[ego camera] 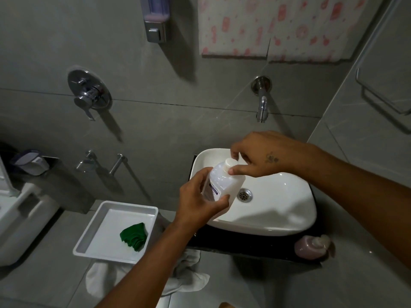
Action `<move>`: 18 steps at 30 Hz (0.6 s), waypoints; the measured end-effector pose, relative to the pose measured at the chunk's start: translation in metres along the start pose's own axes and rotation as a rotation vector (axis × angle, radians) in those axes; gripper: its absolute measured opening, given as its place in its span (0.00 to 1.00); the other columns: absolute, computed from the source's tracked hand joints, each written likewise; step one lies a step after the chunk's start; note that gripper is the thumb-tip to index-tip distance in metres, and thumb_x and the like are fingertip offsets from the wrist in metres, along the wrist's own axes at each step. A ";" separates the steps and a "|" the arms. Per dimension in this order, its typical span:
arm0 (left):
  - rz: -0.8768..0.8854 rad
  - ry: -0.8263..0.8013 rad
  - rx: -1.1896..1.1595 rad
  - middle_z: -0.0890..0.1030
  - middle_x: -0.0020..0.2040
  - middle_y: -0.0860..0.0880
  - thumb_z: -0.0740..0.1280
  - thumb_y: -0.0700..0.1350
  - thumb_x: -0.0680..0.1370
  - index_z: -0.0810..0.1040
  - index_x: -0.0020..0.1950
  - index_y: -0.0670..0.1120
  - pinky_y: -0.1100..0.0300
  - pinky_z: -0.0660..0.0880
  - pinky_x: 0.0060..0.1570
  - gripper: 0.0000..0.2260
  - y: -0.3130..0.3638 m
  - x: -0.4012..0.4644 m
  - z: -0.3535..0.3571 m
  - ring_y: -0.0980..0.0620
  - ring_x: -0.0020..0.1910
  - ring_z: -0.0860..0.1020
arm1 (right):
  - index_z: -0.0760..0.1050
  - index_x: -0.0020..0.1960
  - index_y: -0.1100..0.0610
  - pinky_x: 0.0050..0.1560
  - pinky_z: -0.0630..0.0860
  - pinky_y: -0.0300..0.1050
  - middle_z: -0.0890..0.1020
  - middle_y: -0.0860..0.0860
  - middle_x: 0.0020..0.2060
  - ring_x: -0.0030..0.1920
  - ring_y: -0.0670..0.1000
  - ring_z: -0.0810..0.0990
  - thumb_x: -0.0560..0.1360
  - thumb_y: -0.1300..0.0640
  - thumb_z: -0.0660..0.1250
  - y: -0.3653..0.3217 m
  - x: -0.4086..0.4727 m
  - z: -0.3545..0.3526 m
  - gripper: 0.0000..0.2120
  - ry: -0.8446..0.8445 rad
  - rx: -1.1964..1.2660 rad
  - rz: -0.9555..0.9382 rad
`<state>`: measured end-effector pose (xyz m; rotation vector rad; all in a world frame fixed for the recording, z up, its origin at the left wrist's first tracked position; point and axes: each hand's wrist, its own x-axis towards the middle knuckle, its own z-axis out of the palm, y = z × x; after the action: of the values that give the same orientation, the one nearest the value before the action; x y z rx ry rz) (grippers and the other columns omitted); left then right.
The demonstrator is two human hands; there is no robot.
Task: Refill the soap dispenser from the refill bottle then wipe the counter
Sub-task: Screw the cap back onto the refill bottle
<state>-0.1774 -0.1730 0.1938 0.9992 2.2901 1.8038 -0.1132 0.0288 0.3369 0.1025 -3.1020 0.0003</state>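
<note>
Two hands: both are on one white refill bottle (223, 182), held tilted above the left part of the white basin (278, 218).
Left hand (201, 202): fingers and thumb curl round the bottle's lower body, thumb pressed across the labelled face, so the grip is firm and closed round it.
Right hand (262, 155): fingertips and thumb pinch the white cap (230, 163) at the bottle's top; the back of the hand bears a small tattoo.
Refill bottle: translucent white, with a dark label on its side, neck pointing up and away toward the wall.
Soap dispenser (311, 246): a pinkish pump bottle, standing on the dark counter (244, 246) just by the basin's near right corner, well apart from both hands.
Wall dispenser (155, 18): a mounted unit with a chrome base, high on the grey tiled wall.
Tap (262, 98): a chrome spout coming out of the wall above the basin.
Tray (89, 236): a white rectangular one left of the basin, with a folded green cloth (134, 235) lying in its near right part.
White cloth (189, 278): crumpled below the tray and the counter's edge, partly hidden by the left forearm.
Drain (244, 194): a metal grate in the basin floor, just right of the bottle.
</note>
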 end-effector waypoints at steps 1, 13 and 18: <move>-0.006 0.010 -0.006 0.85 0.55 0.58 0.81 0.50 0.62 0.78 0.63 0.56 0.54 0.82 0.54 0.30 -0.001 0.000 0.000 0.54 0.53 0.84 | 0.74 0.52 0.41 0.32 0.66 0.40 0.74 0.39 0.32 0.34 0.42 0.74 0.70 0.25 0.57 0.001 0.000 0.002 0.24 0.026 -0.003 0.004; -0.084 0.108 -0.094 0.85 0.54 0.62 0.85 0.55 0.60 0.79 0.62 0.56 0.61 0.82 0.53 0.33 0.001 -0.006 0.009 0.59 0.53 0.84 | 0.71 0.67 0.45 0.37 0.85 0.51 0.81 0.51 0.52 0.42 0.53 0.86 0.70 0.24 0.59 -0.005 -0.017 0.067 0.34 -0.020 1.040 0.683; -0.197 0.156 -0.118 0.85 0.55 0.61 0.87 0.51 0.59 0.79 0.60 0.59 0.67 0.79 0.54 0.32 -0.011 -0.023 0.006 0.62 0.55 0.83 | 0.75 0.63 0.53 0.48 0.84 0.58 0.84 0.64 0.53 0.49 0.64 0.86 0.74 0.30 0.60 -0.036 -0.026 0.122 0.31 -0.240 1.707 0.789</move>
<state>-0.1619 -0.1806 0.1746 0.6119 2.2412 1.9672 -0.0894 -0.0053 0.2139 -1.0345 -2.0254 2.4924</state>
